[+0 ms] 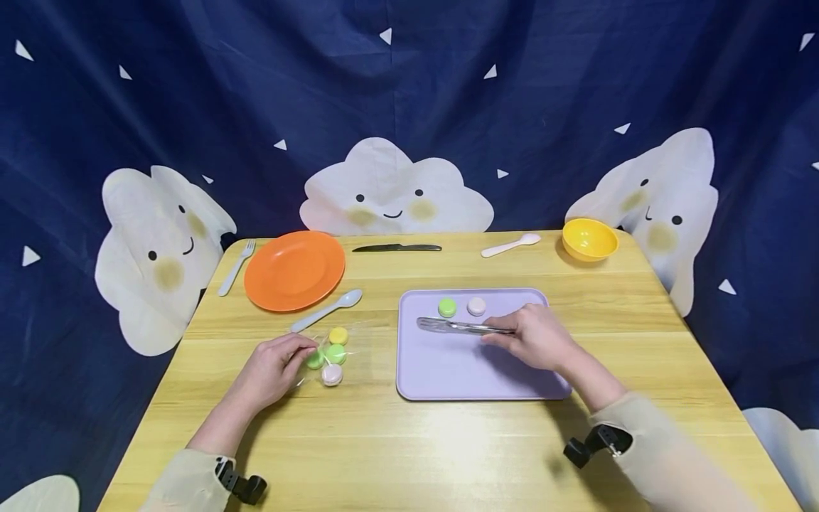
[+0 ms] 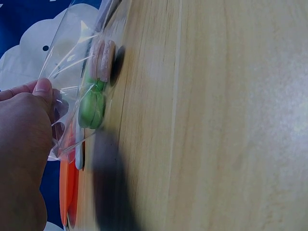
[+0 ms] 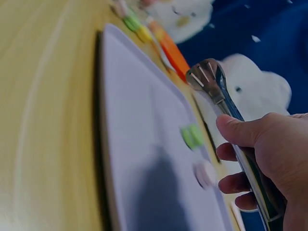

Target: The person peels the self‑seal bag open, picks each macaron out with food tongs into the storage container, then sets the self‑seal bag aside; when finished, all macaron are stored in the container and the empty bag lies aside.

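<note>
From here I count two macarons (image 1: pixel 447 307) on the lilac tray (image 1: pixel 441 373), four more in the clear bag (image 2: pixel 67 67) to its left: perhaps a third done. The left hand (image 1: pixel 270 371) pinches the bag; the right hand (image 1: pixel 539 338) grips empty metal tongs (image 1: pixel 466 327) above the tray.

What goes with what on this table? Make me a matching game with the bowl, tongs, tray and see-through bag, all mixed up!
Things:
1. bowl
2. tongs
3. tray
4. bag

Clues:
A. pinched by the left hand
B. purple, with one green macaron and one pale pink macaron on it
C. yellow, near the far right corner of the table
D. held in the right hand

Right pairs: 1-C, 2-D, 3-B, 4-A
</note>
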The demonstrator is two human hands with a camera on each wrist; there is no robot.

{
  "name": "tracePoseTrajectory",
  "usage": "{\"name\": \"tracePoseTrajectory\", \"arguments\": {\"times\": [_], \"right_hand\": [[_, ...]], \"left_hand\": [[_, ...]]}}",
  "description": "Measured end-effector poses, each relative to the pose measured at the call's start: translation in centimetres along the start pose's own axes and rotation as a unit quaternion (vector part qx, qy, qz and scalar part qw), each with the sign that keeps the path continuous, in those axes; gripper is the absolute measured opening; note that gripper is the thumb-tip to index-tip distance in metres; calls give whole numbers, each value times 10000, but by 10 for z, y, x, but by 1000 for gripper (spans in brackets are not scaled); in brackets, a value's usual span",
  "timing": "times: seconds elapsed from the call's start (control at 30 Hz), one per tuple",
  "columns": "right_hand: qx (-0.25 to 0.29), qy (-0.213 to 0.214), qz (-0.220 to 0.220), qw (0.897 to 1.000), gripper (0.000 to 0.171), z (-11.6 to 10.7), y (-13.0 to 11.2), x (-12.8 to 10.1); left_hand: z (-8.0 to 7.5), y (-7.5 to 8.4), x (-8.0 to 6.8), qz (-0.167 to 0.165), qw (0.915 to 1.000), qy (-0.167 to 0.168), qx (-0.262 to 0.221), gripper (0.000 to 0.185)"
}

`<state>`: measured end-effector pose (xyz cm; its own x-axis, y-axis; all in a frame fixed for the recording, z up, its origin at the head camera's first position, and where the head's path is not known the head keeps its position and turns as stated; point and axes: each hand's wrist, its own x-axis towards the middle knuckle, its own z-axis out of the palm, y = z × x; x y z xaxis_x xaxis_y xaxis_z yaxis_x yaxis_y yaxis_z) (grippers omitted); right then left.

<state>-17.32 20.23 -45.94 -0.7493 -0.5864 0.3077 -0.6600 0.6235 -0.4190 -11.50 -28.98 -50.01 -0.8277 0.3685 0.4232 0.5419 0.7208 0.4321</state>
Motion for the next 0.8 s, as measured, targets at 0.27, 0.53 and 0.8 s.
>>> {"name": "tracePoseTrajectory", "arguments": {"times": [0.27, 0.53, 0.8], "right_hand": [[-124, -455, -462, 9978, 12, 35, -32, 25], [-283, -602, -747, 9950, 9, 65, -49, 43], [-188, -606, -591, 9962, 20, 78, -65, 57]], "left_hand": [[0, -1, -1, -2, 10000, 1, -50, 20], [0, -1, -2, -15, 10000, 7, -45, 20], [0, 2, 1, -35, 10000, 1, -8, 18]]}}
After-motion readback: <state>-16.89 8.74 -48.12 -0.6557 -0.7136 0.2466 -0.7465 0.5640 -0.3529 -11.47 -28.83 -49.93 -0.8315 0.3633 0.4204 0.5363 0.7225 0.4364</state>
